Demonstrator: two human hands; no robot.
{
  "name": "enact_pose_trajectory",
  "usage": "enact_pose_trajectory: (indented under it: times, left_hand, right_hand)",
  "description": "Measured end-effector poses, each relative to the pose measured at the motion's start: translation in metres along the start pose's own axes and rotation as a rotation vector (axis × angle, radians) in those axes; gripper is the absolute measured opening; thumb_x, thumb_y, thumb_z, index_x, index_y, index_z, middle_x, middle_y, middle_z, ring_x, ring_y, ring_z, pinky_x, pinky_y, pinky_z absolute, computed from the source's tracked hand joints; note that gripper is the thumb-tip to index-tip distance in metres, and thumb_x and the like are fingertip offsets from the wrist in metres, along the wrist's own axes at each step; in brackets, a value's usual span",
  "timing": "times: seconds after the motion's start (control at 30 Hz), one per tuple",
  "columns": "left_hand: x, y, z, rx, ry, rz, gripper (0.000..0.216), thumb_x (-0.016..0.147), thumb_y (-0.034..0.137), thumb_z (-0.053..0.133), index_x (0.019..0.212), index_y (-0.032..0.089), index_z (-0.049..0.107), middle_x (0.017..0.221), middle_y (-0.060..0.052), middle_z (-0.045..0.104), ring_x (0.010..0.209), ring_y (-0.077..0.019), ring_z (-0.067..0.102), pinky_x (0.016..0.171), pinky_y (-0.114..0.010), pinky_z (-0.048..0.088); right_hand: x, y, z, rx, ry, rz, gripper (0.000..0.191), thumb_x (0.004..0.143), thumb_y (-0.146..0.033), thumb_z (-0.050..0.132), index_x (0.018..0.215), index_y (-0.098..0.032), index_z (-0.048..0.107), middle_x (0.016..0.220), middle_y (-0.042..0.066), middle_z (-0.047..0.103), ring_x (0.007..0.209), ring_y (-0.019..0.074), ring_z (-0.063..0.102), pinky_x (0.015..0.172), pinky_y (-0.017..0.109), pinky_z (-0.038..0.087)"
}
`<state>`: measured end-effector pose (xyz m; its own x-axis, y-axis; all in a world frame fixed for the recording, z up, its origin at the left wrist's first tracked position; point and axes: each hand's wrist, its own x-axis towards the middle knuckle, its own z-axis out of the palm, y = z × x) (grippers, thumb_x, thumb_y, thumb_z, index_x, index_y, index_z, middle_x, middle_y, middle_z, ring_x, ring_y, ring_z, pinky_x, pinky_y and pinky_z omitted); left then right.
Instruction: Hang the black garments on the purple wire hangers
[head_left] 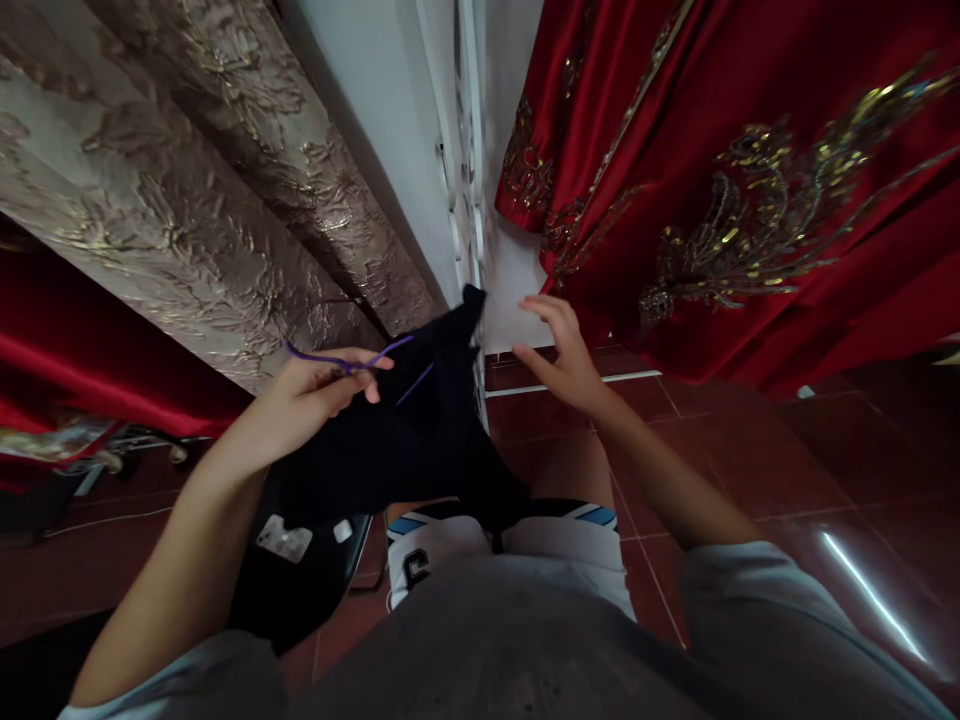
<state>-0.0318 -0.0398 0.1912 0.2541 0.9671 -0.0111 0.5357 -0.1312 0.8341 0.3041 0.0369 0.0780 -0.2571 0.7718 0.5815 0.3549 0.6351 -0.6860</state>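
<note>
My left hand is closed in a pinch on a thin purple cord. One end of the cord sticks out past the knuckles, and the other runs over to a black cloth, where a second short purple length shows. The black cloth is draped from the chair side across to my lap, with one corner raised near the middle. My right hand is raised to the right of the cloth, apart from it, thumb and fingers spread with nothing in them.
A black chair seat at left carries a pale patterned flat item and a small white square item. Beige textured fabric hangs at left, red embellished fabric at right. A white metal rack stands ahead over red floor tiles.
</note>
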Motion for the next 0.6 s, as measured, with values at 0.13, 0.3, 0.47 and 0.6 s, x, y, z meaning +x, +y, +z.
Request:
enact_pose_trajectory:
  times: [0.13,0.3,0.47,0.6]
  left_hand:
    - [0.004,0.004,-0.016,0.091,0.151,0.121,0.021,0.087,0.028,0.062,0.071,0.029,0.076,0.083,-0.002,0.075,0.079,-0.0210,0.069,0.079,-0.041,0.058]
    - [0.033,-0.003,-0.015,-0.137,0.545,0.314,0.050,0.074,0.026,0.083,0.123,0.032,0.069,0.114,-0.001,0.075,0.095,-0.0193,0.068,0.089,-0.038,0.058]
    - [0.039,0.002,0.022,0.359,0.859,0.736,0.057,0.094,0.036,0.065,0.147,0.020,0.050,0.128,-0.010,0.065,0.108,-0.0217,0.064,0.096,-0.038,0.053]
    - [0.040,-0.003,0.069,0.741,0.345,0.488,0.049,0.104,0.029,0.047,0.153,0.026,0.049,0.104,-0.007,0.070,0.088,-0.0201,0.068,0.084,-0.034,0.056]
  right_hand:
    - [0.016,0.005,0.004,0.200,-0.277,0.205,0.055,0.089,-0.068,0.062,0.118,-0.022,0.069,0.119,0.014,0.069,0.121,0.0320,0.062,0.098,0.048,0.056]
    - [0.050,0.003,0.004,0.511,-0.104,0.421,0.056,0.084,-0.073,0.065,0.097,-0.019,0.071,0.088,0.009,0.072,0.083,0.0235,0.069,0.074,0.039,0.060]
    - [0.108,0.016,-0.025,0.514,0.356,0.340,0.047,0.085,-0.066,0.069,0.104,-0.023,0.067,0.095,0.006,0.072,0.099,0.0250,0.070,0.081,0.038,0.061]
    - [0.095,0.023,-0.049,0.519,0.525,0.328,0.038,0.086,-0.059,0.069,0.098,-0.024,0.065,0.093,0.006,0.070,0.098,0.0248,0.070,0.079,0.037,0.061]
